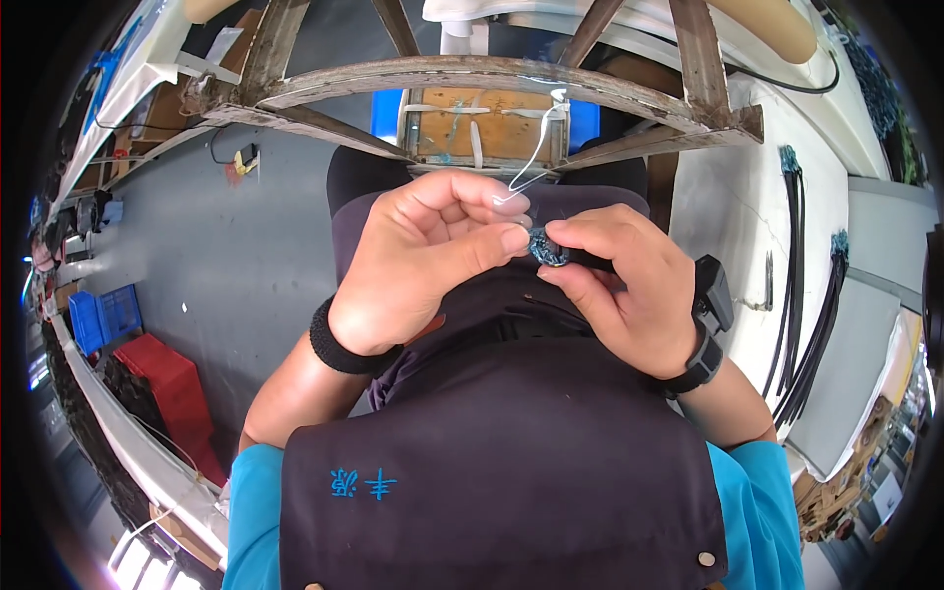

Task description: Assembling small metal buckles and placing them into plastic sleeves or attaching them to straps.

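Observation:
Over my lap, both hands meet at a small tuft (547, 248) of speckled blue and black strands. My right hand (634, 280) pinches the tuft between thumb and forefinger, and a dark strap runs from it under those fingers. My left hand (438, 241) is closed beside it, its thumb tip against the tuft's left side. A thin white cord (540, 147) comes down from the wooden frame (472, 81) and loops at my left forefinger; exactly how the fingers grip it is partly hidden.
Bundles of black straps (792, 285) with blue tufted ends lie on the white table (723, 216) to my right. A wooden board (482, 128) sits beyond my knees. Leftward on the floor are a red crate (167, 379) and a blue crate (103, 317).

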Motion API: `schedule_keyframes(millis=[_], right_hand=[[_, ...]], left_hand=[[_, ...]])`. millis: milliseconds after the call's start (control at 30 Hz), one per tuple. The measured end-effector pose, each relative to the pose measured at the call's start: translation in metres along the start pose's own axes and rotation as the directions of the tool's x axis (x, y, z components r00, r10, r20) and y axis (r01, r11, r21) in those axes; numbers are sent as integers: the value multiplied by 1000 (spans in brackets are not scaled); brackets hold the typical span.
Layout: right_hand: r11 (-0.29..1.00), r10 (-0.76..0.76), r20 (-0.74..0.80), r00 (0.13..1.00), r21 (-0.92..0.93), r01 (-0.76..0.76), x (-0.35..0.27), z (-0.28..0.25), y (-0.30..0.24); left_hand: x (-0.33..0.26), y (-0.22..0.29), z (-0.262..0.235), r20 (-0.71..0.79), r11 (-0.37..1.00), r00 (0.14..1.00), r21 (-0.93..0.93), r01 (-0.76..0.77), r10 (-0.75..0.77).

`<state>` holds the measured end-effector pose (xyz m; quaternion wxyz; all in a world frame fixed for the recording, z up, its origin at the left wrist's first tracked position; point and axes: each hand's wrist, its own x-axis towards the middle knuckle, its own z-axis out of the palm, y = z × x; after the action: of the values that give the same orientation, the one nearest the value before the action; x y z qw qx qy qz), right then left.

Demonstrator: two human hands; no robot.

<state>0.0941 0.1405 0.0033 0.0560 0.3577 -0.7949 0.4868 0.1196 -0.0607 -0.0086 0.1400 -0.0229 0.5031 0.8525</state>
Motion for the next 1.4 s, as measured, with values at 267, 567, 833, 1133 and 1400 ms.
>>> schedule_keyframes(millis=[267, 567, 833, 1133, 1400], right_hand=[[959, 209, 99, 973, 174, -224, 4, -10, -2], [298, 567, 604, 560, 483, -823, 15, -22, 3], [702, 526, 145, 838, 482, -524, -32, 2, 29], [-113, 551, -598, 582, -744, -658, -232, -183, 154], [365, 833, -357, 424, -223, -904, -163, -154, 118]], left_hand=[[6, 2, -10, 213, 984, 977, -169, 56, -19], [-4, -28, 7, -10, 990, 990, 2, -138, 138], [-10, -16, 15, -265, 985, 963, -175, 10, -57], [-13, -12, 21, -233, 979, 965, -188, 78, -122], [-18, -12, 26, -210, 991, 972, -103, 86, -106]])
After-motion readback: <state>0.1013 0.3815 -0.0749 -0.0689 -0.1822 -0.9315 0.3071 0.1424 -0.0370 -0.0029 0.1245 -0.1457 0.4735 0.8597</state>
